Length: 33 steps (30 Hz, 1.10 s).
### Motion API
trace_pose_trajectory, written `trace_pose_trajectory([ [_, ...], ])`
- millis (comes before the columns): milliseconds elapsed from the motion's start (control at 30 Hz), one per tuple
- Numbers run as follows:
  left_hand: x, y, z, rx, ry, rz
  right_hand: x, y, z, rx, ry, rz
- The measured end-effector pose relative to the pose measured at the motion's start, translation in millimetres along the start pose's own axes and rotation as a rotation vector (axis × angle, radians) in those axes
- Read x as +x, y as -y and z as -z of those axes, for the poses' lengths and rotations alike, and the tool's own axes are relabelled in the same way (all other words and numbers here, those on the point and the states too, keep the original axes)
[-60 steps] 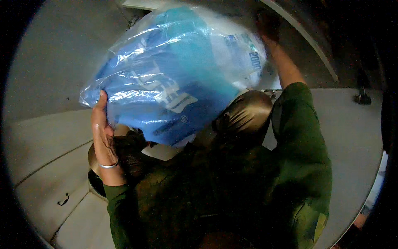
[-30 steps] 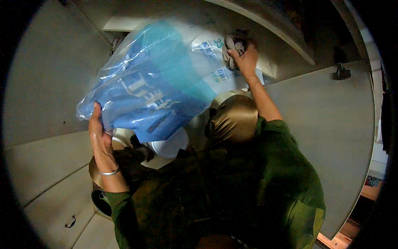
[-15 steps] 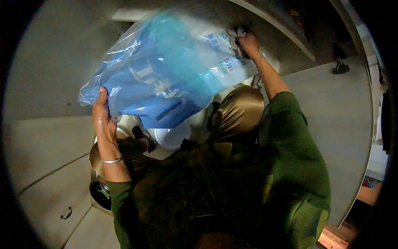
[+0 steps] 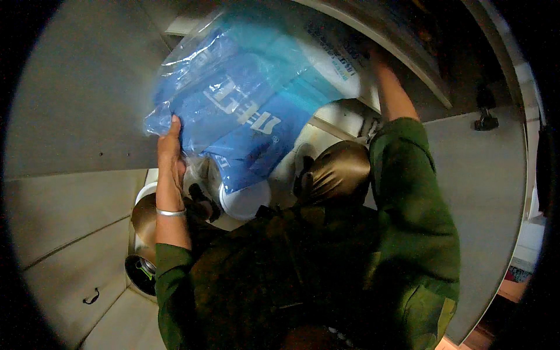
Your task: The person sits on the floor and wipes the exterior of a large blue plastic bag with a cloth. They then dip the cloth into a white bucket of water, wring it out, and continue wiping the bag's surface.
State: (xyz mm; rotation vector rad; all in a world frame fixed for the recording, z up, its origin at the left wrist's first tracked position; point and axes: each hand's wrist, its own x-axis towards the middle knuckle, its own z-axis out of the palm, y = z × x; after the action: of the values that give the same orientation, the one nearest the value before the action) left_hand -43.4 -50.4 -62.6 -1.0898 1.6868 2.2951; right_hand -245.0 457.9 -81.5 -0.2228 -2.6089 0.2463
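A large plastic bag (image 4: 251, 99), blue at its near left and teal to white toward its far right, with clear film along the left, is held up in front of me. My left hand (image 4: 169, 149) is closed on the bag's near left corner, thumb on top and fingers underneath. At the gathered far right end, in deep shadow, my right hand (image 4: 376, 61) grips the bag; its fingers show only dimly. The bag's lower edge hangs above a round white lid (image 4: 245, 199) near my feet.
Pale cabinet panels stand on both sides, with a dark handle (image 4: 91, 296) at lower left and a dark hinge (image 4: 485, 121) on the right door panel (image 4: 472, 169). A shelf edge (image 4: 408, 64) runs across the far right. A dark round container (image 4: 140, 274) sits beside my left knee.
Both hands and the bag have shifted right. The right hand has gone farther into the shadow by the shelf edge, and the bag's printed blue side now faces me more.
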Motion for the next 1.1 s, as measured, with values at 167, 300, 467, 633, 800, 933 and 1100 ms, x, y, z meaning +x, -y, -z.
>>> trace_pose_trajectory([
  [167,-3.6,-1.5,2.6,-0.099,0.124,0.029,-68.3,45.8,-1.2,-0.001,-0.084,0.115],
  [300,-0.3,-7.7,3.0,-0.027,0.085,0.046,-111.3,110.8,19.9,-0.117,0.016,0.343],
  [467,5.3,-41.5,40.7,0.083,-0.028,0.022,-93.4,85.7,18.7,0.177,0.255,0.135],
  [633,10.0,-49.4,66.0,0.202,-0.062,-0.136,-65.2,1.7,22.1,-0.21,0.108,0.271],
  [800,10.0,-49.9,44.2,0.12,-0.02,-0.049,-12.9,-44.8,41.5,0.102,0.065,-0.128],
  [933,7.3,-54.7,50.8,0.116,-0.002,-0.02,-29.7,89.2,24.5,-0.131,0.291,0.087],
  [1100,16.3,-54.3,62.2,0.065,0.027,0.006,-59.6,163.9,-7.5,0.053,0.274,0.353],
])
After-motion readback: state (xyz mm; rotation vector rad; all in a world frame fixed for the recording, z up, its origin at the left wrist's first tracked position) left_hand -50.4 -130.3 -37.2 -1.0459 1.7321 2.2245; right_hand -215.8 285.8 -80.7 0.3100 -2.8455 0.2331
